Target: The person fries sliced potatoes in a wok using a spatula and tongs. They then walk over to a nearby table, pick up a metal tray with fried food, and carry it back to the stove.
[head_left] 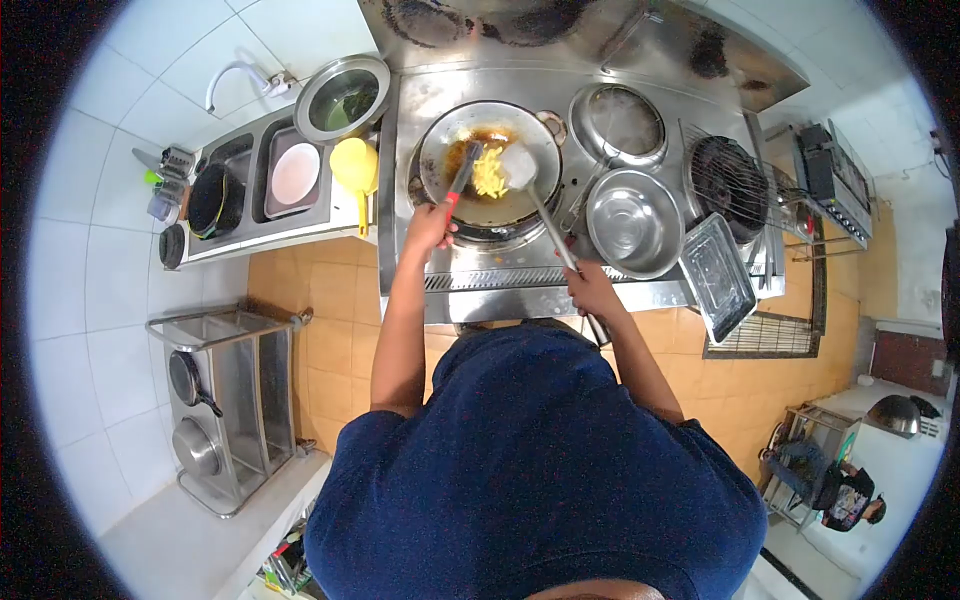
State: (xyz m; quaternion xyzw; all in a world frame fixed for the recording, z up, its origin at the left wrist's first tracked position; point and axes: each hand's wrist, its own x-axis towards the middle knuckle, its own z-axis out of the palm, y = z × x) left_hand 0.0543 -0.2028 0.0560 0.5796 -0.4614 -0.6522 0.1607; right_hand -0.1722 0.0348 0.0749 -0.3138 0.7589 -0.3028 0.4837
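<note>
A large wok (507, 207) sits on the stove, with brown liquid and a heap of yellow food pieces (488, 175) in it. My left hand (429, 229) is closed around the red handle of a dark utensil (467, 163), whose end lies over the wok beside the yellow pieces; its exact kind I cannot make out. In my right hand (592, 290) is the long metal handle of a ladle (552, 222). The ladle's pale round head rests in the wok, just right of the yellow pieces.
Right of the wok stand a steel bowl (636, 224), a steaming pan (620, 125), a wire grate (725, 180) and a rectangular tray (718, 280). On the left are a sink (262, 180), a yellow dipper (354, 165) and a steel pot (378, 85). Another person (850, 497) is far right.
</note>
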